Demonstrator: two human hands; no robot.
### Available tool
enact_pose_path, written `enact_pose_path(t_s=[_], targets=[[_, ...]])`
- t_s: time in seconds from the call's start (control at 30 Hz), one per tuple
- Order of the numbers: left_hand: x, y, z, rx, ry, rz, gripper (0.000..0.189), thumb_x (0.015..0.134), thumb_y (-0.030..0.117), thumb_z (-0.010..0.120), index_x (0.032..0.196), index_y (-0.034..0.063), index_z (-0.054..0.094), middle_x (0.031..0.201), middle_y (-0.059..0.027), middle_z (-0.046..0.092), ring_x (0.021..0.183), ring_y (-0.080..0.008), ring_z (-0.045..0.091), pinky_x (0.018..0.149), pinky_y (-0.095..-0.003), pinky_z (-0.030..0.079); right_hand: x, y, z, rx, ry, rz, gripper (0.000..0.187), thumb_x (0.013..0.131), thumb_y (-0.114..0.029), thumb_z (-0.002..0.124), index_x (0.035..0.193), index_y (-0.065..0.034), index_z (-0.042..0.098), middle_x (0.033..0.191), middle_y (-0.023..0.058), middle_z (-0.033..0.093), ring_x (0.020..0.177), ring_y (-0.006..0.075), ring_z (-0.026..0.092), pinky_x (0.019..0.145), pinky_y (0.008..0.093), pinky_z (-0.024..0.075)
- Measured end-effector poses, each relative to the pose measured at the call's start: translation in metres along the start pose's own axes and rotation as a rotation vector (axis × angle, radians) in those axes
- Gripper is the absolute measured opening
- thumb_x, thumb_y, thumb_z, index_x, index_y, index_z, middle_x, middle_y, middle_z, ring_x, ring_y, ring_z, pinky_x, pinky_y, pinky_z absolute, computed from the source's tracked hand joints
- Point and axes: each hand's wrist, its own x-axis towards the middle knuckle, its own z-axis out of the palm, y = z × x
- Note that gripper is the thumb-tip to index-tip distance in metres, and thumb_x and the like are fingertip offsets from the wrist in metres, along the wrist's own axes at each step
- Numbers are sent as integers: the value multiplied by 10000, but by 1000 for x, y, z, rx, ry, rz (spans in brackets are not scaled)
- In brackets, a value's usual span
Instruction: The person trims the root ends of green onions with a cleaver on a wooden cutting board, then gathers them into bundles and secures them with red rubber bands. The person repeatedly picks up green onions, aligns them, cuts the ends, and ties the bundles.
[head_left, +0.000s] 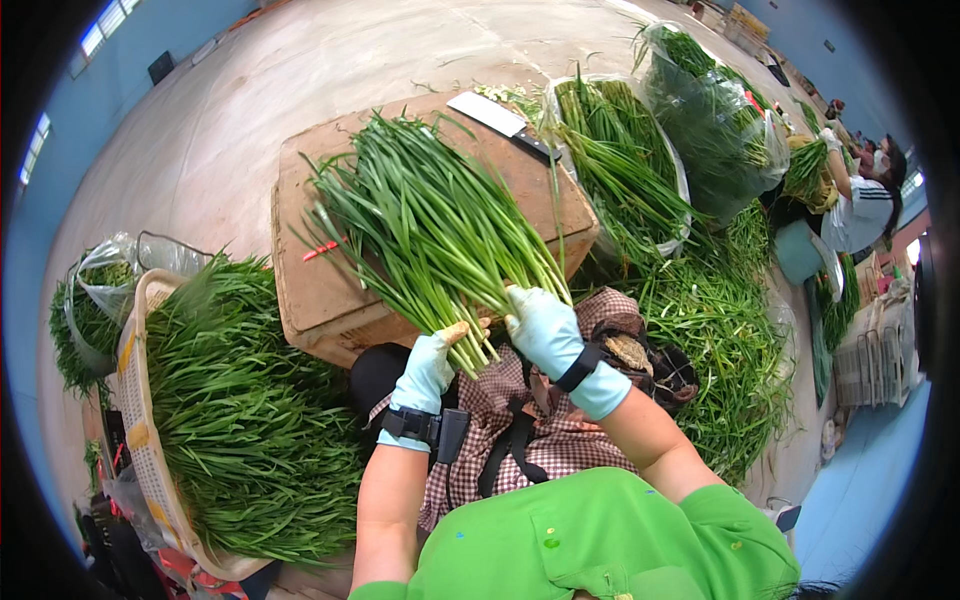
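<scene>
Long green garlic chives (420, 202) lie fanned over a worn brown board-topped block (322, 285), their pale stem ends toward me. My left hand (431, 367), in a light blue glove, grips one portion of the stems near their cut ends. Gloved as well, my right hand (547, 330) is closed around another portion just to the right. The leafy tips rest on the block. A cleaver (491, 116) with a black handle lies flat at the block's far right edge. Beside the leaves on the left is a red tie (324, 250).
On the left stands a pale plastic basket (142, 420) packed with chives. Plastic bags of chives (622, 142) stand at the right, above a heap of loose leaves (720, 330). Farther right, a person (862, 202) handles greens near stacked white crates (874, 345).
</scene>
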Motion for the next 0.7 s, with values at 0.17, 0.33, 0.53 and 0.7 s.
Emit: enact_pose_path(t_s=[0.17, 0.33, 0.53, 0.7], targets=[[-8, 1, -5, -105, -198, 76, 354, 871, 183, 550, 1137, -47, 516, 1098, -197, 611, 971, -312, 617, 729, -412, 545, 7, 10, -10, 220, -1, 156, 314, 789, -214, 634, 1047, -41, 587, 905, 158, 622, 872, 321, 598, 774, 406, 468], [-8, 3, -13, -84, -78, -50, 344, 880, 142, 529, 1142, -81, 532, 1053, -184, 621, 916, -291, 633, 789, -388, 535, -12, -16, -16, 135, 275, -39, 248, 801, -289, 642, 888, -58, 634, 746, 131, 608, 720, 312, 601, 656, 405, 481], [-4, 0, -20, -112, -129, -42, 338, 889, 128, 502, 1143, -92, 532, 1044, -172, 623, 905, -270, 632, 787, -383, 533, -15, -31, 7, 128, -113, 36, 212, 833, -267, 585, 873, -66, 639, 696, 151, 628, 663, 333, 619, 575, 412, 480], [-7, 1, -14, -179, -124, -32, 337, 890, 133, 506, 1137, -97, 528, 1077, -183, 610, 960, -285, 610, 820, -390, 522, -26, -29, -10, 189, -238, -217, 163, 851, -241, 565, 845, -90, 626, 705, 138, 622, 647, 333, 610, 584, 392, 488]])
